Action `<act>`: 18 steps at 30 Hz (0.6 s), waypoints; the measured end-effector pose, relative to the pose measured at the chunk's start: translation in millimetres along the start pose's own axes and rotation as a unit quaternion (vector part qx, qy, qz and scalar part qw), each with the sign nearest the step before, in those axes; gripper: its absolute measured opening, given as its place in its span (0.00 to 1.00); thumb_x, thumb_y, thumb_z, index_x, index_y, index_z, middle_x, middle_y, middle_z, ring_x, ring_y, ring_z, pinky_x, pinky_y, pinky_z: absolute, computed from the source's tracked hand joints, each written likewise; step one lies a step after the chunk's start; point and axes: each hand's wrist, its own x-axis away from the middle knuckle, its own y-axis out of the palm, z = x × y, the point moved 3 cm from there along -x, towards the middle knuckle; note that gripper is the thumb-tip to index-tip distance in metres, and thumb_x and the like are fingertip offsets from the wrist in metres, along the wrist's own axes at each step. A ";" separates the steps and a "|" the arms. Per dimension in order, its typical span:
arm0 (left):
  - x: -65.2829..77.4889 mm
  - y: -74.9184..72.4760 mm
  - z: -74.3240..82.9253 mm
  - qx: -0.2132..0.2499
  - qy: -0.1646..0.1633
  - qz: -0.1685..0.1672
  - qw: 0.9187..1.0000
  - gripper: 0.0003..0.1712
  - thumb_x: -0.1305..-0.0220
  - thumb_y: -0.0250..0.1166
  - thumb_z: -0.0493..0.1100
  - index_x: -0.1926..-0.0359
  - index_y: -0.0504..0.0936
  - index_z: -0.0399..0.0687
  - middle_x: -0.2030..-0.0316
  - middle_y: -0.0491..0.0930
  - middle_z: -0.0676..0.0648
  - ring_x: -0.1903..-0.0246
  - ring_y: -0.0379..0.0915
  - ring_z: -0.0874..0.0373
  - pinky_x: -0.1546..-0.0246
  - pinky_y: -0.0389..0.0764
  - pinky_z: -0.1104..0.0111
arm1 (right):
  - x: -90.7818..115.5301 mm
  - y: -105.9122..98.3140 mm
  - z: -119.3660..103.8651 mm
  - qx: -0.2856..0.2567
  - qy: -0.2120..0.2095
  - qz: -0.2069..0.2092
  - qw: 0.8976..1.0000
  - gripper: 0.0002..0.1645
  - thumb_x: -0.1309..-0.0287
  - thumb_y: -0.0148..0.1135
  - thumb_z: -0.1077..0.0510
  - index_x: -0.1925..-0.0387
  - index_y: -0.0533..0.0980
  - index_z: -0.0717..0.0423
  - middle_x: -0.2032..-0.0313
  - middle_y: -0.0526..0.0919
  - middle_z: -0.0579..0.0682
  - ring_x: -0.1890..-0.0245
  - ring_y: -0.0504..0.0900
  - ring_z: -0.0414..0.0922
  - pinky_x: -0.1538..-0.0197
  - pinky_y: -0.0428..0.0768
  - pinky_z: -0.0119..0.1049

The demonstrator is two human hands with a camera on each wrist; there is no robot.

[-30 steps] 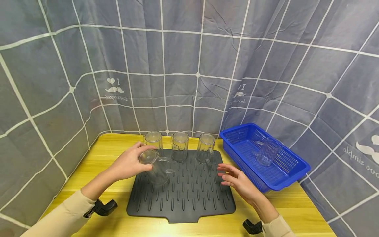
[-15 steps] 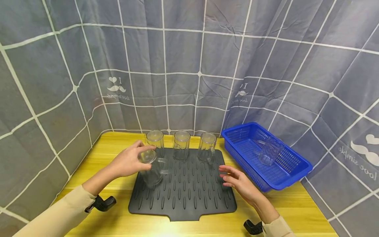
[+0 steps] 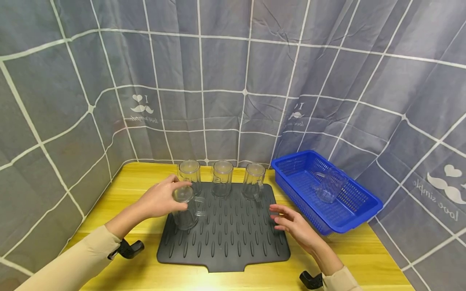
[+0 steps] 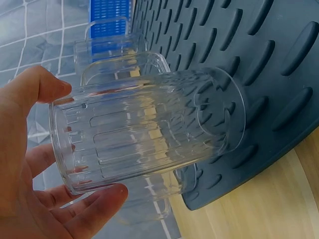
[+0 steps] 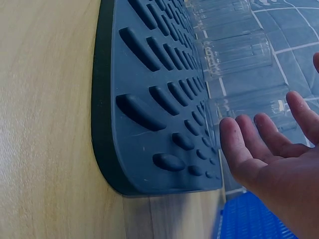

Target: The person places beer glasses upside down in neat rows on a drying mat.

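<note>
My left hand (image 3: 160, 198) holds a clear glass mug (image 3: 186, 217) by its upturned base, thumb on one side and fingers on the other. The mug stands upside down at the left part of a dark ribbed drying mat (image 3: 233, 242), its handle pointing right. In the left wrist view the mug's rim end lies right at the mat's ribs. Over the mat's right edge hovers my right hand (image 3: 294, 226), fingers loosely bent and holding nothing. Behind, three more inverted glass mugs line the mat's far edge: a left mug (image 3: 189, 171), a middle mug (image 3: 222, 178) and a right mug (image 3: 253, 180).
A blue plastic basket (image 3: 300, 204) sits at the right, angled, with a glass mug (image 3: 329, 188) lying inside. Mat and basket are on a yellow wood-grain table (image 3: 120, 194). A grey checked curtain (image 3: 225, 109) encloses the back and sides.
The mug in my left hand has come down and slightly left, from tilted to upright on its rim, its handle swinging left with it. My right hand stays nearly still.
</note>
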 end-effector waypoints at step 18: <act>3.2 0.3 7.5 -0.042 0.001 -0.013 0.999 0.37 0.44 0.70 0.57 0.31 0.74 0.63 0.42 0.72 0.46 0.53 0.75 0.49 0.75 0.73 0.61 | 0.3 1.8 1.7 -0.005 -0.001 -0.008 1.000 0.34 0.26 0.53 0.58 0.26 0.56 0.67 0.26 0.55 0.69 0.27 0.57 0.67 0.34 0.73 0.55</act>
